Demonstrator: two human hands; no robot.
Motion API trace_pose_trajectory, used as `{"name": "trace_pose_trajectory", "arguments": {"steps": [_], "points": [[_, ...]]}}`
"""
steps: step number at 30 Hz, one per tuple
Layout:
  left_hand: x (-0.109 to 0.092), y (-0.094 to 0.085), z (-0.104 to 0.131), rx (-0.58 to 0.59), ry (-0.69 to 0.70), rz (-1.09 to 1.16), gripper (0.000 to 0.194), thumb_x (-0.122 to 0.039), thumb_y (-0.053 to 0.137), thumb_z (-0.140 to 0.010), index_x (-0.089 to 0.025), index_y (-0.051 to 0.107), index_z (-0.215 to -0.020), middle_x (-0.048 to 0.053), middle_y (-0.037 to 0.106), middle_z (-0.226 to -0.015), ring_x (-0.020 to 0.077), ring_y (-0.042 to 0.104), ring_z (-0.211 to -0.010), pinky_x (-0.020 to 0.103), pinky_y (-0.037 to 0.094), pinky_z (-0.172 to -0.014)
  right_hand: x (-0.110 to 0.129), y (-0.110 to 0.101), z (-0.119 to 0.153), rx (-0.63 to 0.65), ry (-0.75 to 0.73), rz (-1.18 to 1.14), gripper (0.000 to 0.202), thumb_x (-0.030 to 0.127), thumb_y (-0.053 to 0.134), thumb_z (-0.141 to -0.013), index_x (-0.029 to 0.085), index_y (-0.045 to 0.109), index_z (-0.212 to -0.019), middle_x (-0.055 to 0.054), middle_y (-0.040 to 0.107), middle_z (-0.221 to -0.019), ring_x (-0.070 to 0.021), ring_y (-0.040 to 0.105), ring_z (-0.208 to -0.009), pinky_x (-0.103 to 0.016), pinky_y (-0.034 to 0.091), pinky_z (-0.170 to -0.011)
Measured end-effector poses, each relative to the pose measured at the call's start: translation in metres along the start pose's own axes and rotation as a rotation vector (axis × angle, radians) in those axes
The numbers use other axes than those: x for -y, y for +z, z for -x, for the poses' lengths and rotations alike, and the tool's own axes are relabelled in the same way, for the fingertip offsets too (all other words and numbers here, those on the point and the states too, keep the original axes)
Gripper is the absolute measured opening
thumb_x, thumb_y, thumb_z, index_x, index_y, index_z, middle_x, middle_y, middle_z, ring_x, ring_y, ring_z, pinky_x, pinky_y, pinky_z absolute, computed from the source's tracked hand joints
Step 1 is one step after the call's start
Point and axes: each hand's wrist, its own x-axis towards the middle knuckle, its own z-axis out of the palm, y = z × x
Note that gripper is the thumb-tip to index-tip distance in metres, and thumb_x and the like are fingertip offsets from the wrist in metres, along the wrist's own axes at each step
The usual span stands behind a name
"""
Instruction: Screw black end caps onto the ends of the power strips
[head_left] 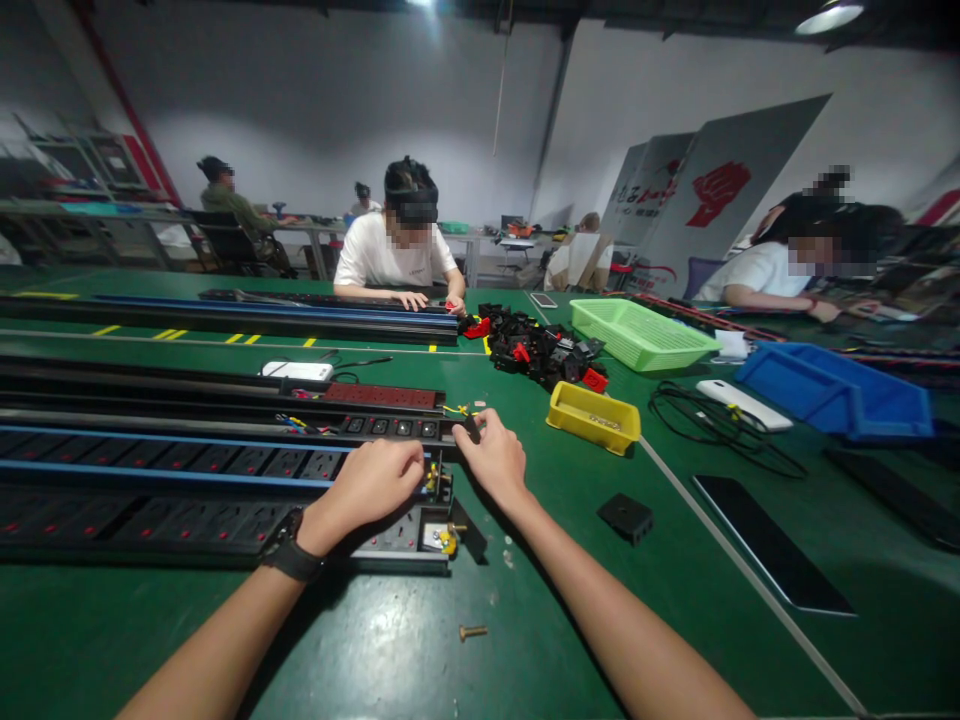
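Several long black socket strips [247,522] lie side by side on the green table. My left hand [379,480], with a dark watch on its wrist, rests over the right end of the blue-edged strip [172,455]; its fingers are curled, and what they hold, if anything, is hidden. My right hand [491,455] pinches a small black end piece [471,428] at the right end of the strip with round-cornered outlets [401,428]. Yellow-green wire ends and brass screws [448,540] show at the nearest strip's end, beside a tilted black plate [469,532].
A brass bolt [473,632] and black cap [626,517] lie near me. Beyond are a yellow tray [592,417], green basket [643,335], blue bins [836,390], a pile of black and red parts [536,345], cables and a dark panel [772,545]. People sit opposite and at right.
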Motion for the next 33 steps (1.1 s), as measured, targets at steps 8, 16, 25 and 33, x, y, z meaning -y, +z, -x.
{"name": "trace_pose_trajectory", "arguments": {"steps": [8, 16, 25, 33], "points": [[0.001, 0.002, -0.001, -0.014, 0.004, -0.004, 0.029, -0.028, 0.042, -0.096, -0.025, 0.069, -0.087, 0.004, 0.076, -0.088, 0.0245, 0.071, -0.083, 0.028, 0.038, -0.064, -0.008, 0.010, 0.000, -0.087, -0.124, -0.089, 0.017, 0.037, 0.063, -0.091, 0.023, 0.065, -0.100, 0.004, 0.065, -0.069, -0.0156, 0.058, -0.062, -0.025, 0.030, -0.058], [0.001, 0.003, -0.001, -0.016, -0.003, -0.015, 0.028, -0.028, 0.043, -0.096, -0.025, 0.069, -0.088, 0.004, 0.076, -0.089, 0.0249, 0.071, -0.083, 0.029, 0.037, -0.064, -0.013, 0.013, -0.004, -0.065, -0.130, -0.223, 0.018, 0.038, 0.063, -0.088, 0.022, 0.063, -0.095, 0.006, 0.059, -0.059, -0.0154, 0.057, -0.058, -0.025, 0.032, -0.059], [-0.001, 0.000, -0.002, -0.005, -0.011, -0.019, 0.028, -0.028, 0.043, -0.096, -0.024, 0.069, -0.086, 0.004, 0.076, -0.089, 0.0243, 0.070, -0.082, 0.028, 0.033, -0.061, -0.016, 0.016, -0.005, -0.059, -0.107, -0.267, 0.024, 0.042, 0.061, -0.088, 0.021, 0.069, -0.095, 0.005, 0.060, -0.060, -0.0155, 0.055, -0.057, -0.025, 0.032, -0.058], [-0.002, -0.001, -0.001, 0.002, -0.011, -0.033, 0.029, -0.028, 0.042, -0.096, -0.025, 0.070, -0.088, 0.005, 0.076, -0.089, 0.0255, 0.071, -0.083, 0.029, 0.035, -0.062, -0.016, 0.015, -0.008, -0.057, -0.143, -0.223, 0.023, 0.039, 0.061, -0.088, 0.021, 0.071, -0.080, 0.005, 0.057, -0.054, -0.0134, 0.049, -0.053, -0.024, 0.028, -0.056]]}}
